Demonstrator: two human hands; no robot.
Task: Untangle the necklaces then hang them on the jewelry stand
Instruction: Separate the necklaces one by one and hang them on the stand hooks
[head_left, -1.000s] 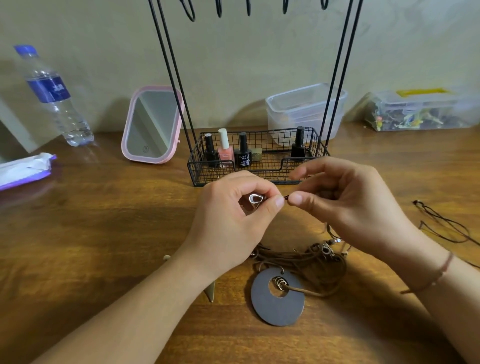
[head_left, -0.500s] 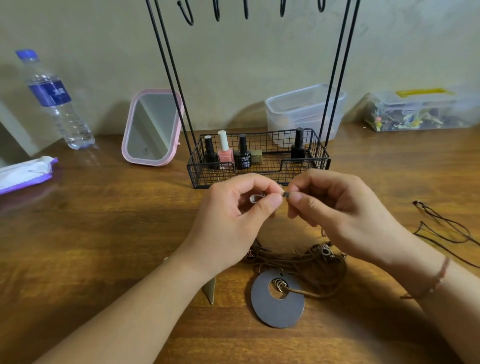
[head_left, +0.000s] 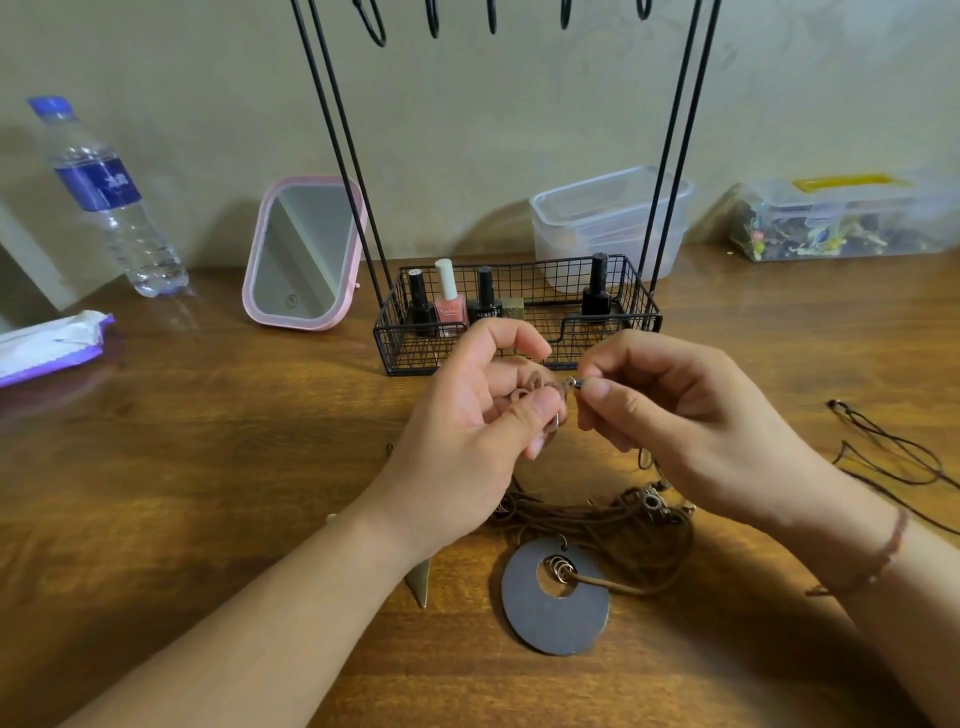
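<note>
The left hand (head_left: 483, 415) has turned a bit since a second ago, so small metal rings (head_left: 540, 392) now show between its fingers. It pinches those rings. The right hand (head_left: 675, 415) has moved closer and pinches a tiny clasp (head_left: 574, 384) right next to them, in the middle of the frame. Below the hands, the brown cord necklace (head_left: 613, 530) lies in a messy pile on the counter (head_left: 208, 493), with its round dark pendant (head_left: 556, 613) at the lower middle. A thin black cord (head_left: 893, 457) lies at the right edge. The jewelry stand (head_left: 519, 312) is just behind the hands, holding nail polish bottles (head_left: 449, 301).
</note>
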